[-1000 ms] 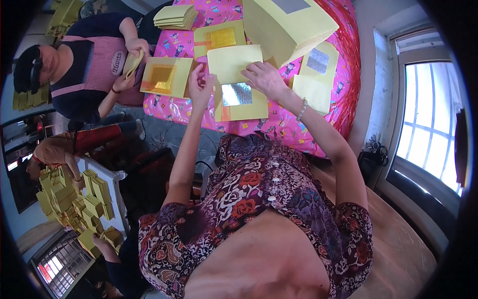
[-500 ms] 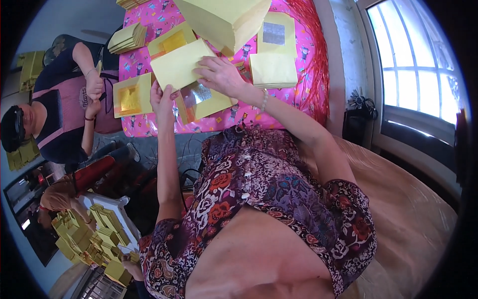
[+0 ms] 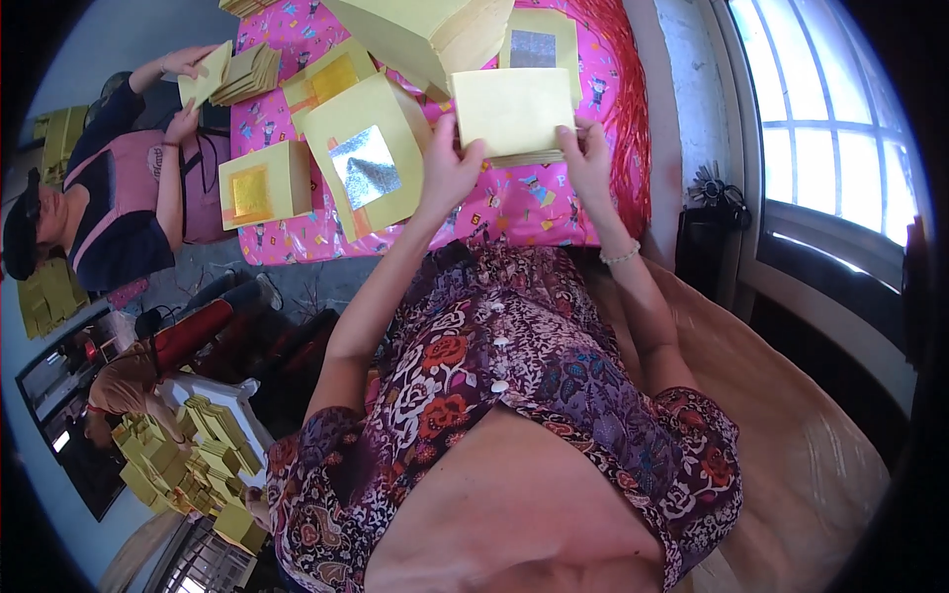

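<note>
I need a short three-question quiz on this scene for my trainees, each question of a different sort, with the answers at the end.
1. What do the left hand and the right hand hold between them?
2. What colour is the square on the paper piece lying just to the left of the left hand?
a) gold
b) silver
c) red
3. True or false: the red strands lie along the left side of the table.

Key:
1. A stack of yellow paper, gripped at its left and right edges.
2. b
3. False; they lie along the right side.
</note>
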### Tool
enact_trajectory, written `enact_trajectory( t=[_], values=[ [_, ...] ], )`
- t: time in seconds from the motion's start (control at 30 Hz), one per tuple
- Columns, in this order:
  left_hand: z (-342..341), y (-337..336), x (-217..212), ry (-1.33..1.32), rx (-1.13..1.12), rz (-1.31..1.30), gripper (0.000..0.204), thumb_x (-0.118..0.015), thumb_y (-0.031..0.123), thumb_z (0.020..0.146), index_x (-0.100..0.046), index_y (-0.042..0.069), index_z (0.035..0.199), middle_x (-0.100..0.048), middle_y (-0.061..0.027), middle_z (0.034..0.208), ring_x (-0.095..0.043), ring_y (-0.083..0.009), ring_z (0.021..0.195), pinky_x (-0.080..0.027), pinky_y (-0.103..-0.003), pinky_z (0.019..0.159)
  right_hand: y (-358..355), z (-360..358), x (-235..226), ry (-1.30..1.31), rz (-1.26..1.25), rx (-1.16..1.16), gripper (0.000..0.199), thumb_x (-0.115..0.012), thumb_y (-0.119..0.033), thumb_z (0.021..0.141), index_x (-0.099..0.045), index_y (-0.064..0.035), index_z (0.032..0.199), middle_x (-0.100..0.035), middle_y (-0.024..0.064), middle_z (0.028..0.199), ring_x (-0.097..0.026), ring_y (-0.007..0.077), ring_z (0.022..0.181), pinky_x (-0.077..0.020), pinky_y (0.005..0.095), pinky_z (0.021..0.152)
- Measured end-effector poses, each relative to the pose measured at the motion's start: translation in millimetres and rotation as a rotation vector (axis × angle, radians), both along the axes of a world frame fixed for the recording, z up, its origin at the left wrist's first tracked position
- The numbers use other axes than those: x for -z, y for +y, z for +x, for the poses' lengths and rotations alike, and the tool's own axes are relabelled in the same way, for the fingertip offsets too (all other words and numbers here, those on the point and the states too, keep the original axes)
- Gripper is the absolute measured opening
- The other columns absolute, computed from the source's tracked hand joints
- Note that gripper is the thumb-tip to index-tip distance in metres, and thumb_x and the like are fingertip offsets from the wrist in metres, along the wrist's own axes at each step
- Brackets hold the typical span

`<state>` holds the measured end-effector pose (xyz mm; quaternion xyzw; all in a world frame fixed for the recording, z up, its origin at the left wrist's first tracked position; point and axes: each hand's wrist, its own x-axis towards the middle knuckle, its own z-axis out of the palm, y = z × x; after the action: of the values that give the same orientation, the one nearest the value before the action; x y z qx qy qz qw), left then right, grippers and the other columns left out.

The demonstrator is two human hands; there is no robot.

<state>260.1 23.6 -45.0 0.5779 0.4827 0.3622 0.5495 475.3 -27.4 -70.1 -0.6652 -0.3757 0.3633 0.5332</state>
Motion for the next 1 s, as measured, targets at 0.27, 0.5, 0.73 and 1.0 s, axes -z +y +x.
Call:
enact_trajectory(
  t=[0.27,0.5,0.73,1.0],
  values=[
    [56.2,18.6,62.4,0.579,0.019,-0.108,0.049,-0.071,0.019,0.081,-0.052,0.000,0.122,-0.068,-0.0214,0.110,-0.068,-0.0332,0.102,-0.052,-0.042,0.088,8.1,56.2,69.6,-0.373,-0.234,0.019,0.037,-0.072,-0.030,0.086,-0.061,-0.0022,0.107,-0.070,0.0148,0.086,-0.069,0.0270,0.077,-0.0534,0.0398,0.070],
    [65.0,26.4,123.2,0.555,0.057,-0.087,0.043,-0.071,0.020,0.077,-0.056,-0.001,0.111,-0.068,-0.0246,0.105,-0.065,-0.0404,0.103,-0.050,-0.047,0.091,9.9,68.4,90.8,-0.414,-0.320,-0.026,0.038,-0.072,-0.030,0.087,-0.060,-0.0004,0.108,-0.070,0.0114,0.085,-0.068,0.0214,0.076,-0.0532,0.0363,0.069],
    [65.5,21.9,148.0,0.411,-0.020,-0.233,0.046,-0.076,0.011,0.077,-0.057,-0.002,0.117,-0.070,-0.0154,0.106,-0.069,-0.0257,0.097,-0.054,-0.036,0.086,6.1,72.6,101.2,-0.437,-0.296,-0.074,0.040,-0.075,-0.029,0.082,-0.059,-0.0028,0.108,-0.069,0.0132,0.083,-0.067,0.0284,0.074,-0.0528,0.0420,0.069],
    [66.5,17.6,149.3,0.484,-0.018,-0.165,0.050,-0.080,0.013,0.072,-0.057,0.000,0.115,-0.066,-0.0190,0.108,-0.066,-0.0333,0.100,-0.051,-0.042,0.090,10.0,62.4,82.4,-0.623,-0.454,-0.127,0.038,-0.074,-0.027,0.083,-0.058,-0.0056,0.110,-0.067,0.0163,0.099,-0.067,0.0348,0.085,-0.0526,0.0470,0.074]
  ],
)
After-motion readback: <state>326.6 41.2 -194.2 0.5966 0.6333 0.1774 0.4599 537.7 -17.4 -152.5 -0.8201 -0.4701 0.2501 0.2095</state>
